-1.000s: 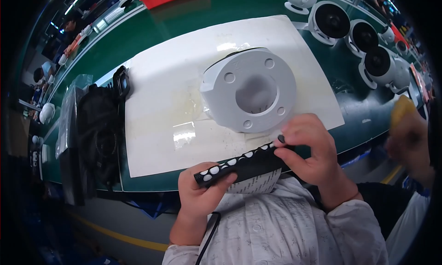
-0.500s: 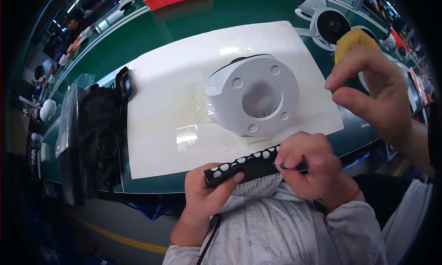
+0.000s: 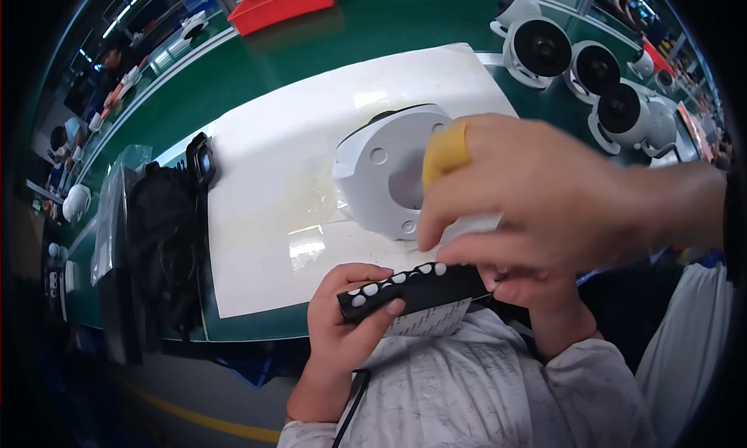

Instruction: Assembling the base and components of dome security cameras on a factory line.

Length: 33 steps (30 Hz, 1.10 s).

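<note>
Black strip point(image 3: 455, 286) with white dots point(image 3: 399, 278): 1 piece, hand-held

Location: held at the near edge of the green table point(image 3: 373, 28), on the near side of the white housing point(image 3: 372, 187), which is set on a white sheet point(image 3: 261, 238). A row of white dots is borne along the upper side; printed paper point(image 3: 432, 320) is seen below.

Left hand point(image 3: 342, 316): strip's left end gripped, thumb laid on the near face, fingers curled behind.

Right hand point(image 3: 545, 292): placed at the strip's right end, fingertips drawn narrow beside a small dark piece point(image 3: 502, 277); partly covered, so whether anything is gripped cannot be determined.

Co-worker's hand point(image 3: 529, 191): reached in from the right, 1 yellow finger cover point(image 3: 447, 154) worn, thumb and forefinger narrowly parted above the dots; contact is not discernible through blur.

Handling note: the strip is best held level and firmly supported at the left end, with the thumb clear of the dots; the crowded right end is judged to call for light fingertips, so that the 2 right-side hands are not knocked together.
</note>
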Motion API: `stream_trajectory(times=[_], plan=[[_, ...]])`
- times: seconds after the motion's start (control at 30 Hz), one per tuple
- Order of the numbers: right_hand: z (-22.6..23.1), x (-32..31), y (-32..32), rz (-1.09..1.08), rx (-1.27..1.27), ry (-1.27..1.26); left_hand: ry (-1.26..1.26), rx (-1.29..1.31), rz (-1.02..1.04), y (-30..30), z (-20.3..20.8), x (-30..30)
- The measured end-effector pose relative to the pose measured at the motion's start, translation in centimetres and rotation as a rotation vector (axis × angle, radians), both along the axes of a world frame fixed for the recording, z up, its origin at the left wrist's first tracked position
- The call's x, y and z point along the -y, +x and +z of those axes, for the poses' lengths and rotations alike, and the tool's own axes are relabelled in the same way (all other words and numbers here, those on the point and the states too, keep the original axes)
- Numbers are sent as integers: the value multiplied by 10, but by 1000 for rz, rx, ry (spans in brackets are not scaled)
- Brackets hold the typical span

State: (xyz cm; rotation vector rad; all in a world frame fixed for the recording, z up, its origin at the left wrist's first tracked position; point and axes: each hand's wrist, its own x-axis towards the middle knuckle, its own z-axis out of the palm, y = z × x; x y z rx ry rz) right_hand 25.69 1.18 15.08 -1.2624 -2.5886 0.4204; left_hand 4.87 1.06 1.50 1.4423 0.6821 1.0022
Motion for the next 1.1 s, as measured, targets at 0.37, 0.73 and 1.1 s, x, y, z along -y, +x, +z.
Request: stream_trajectory(times=[0.37,0.73,1.1], plan=[[-42,12,-23,44,145,430,-115,35,1,3,1,2],[-120,69,0,-310,-1640,-415,-104,-17,-12,6,3,0],[-68,6,20,-261,-1217,79,141,3,-59,17,-3,-7]])
